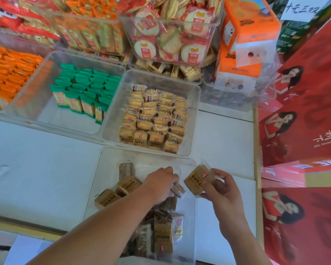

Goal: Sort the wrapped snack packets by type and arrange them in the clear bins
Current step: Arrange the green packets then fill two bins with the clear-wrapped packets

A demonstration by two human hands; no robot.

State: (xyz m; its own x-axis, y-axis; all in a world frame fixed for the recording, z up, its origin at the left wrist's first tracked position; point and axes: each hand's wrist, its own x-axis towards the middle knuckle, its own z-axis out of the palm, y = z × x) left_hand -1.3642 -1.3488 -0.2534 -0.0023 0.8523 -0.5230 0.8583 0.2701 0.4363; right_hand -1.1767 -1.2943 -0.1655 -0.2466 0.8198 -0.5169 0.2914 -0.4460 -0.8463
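White surface (pixel 36 169) carries a clear bin (pixel 93 196). Inside it the left hand (pixel 161 185) curls round a small wrapped packet (pixel 178 189), while the right hand (pixel 221 190) just beside pinches a flat, square brown packet (pixel 195 183) by its crinkly film. Slick wrappers could slip and land skewed among the loose heap (pixel 161 238) behind the left hand. Beyond both hands, a filled bin (pixel 195 111) shows tidy rows.

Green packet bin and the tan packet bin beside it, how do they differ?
Colour: the green packet bin holds green packets, the tan packet bin tan packets. Fill: the green bin's front floor is bare, the tan bin is nearly full. Both are clear plastic.
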